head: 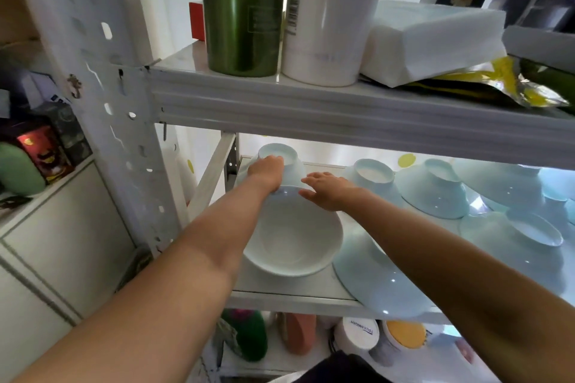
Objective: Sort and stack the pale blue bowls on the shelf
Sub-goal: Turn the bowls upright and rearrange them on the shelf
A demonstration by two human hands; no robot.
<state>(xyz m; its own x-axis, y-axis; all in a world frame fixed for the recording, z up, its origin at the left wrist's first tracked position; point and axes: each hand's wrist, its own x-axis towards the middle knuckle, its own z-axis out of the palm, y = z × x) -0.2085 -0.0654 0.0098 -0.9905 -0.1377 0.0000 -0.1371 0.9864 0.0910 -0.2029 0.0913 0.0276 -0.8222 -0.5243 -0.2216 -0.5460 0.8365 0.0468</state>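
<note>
An inverted pale blue bowl (294, 161) sits at the back left corner of the shelf (289, 289), and the left hand (268, 172) curls its fingers over the bowl's side. Just in front stands an upright bowl (292, 242). The right hand (328, 191), fingers spread and holding nothing, hovers over that bowl's far rim. More inverted bowls (435, 193) crowd the shelf's right side.

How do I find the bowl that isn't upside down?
Look at the white metal shelf, on the level under the tall green bottle. At its front left, between the person's two forearms, sits the bowl. It alone shows its open white inside; the bowls beside it lie bottom-up, like the back bowl the left hand holds.
</note>
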